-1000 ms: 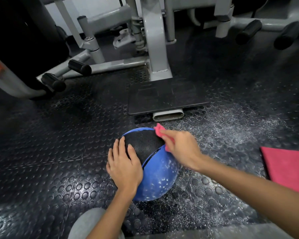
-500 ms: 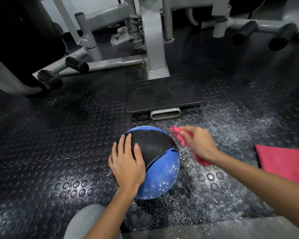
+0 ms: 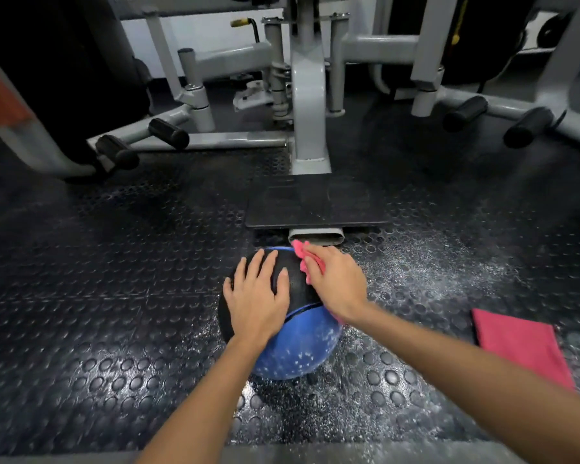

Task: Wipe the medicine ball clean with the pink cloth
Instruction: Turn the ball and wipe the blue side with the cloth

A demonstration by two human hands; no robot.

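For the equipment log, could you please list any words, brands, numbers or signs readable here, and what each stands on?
No text can be read in this view.
medicine ball: black and blue panels, white flecks, no print.
pink cloth in the right hand: plain.
folded red cloth on the floor: plain.
grey machine frame: no label visible.

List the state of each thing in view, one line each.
medicine ball: on the floor, white specks on its blue part
pink cloth: bunched, pressed on the ball
left hand: flat on the ball, steadying it
right hand: grips the pink cloth
second cloth: flat on the floor, untouched
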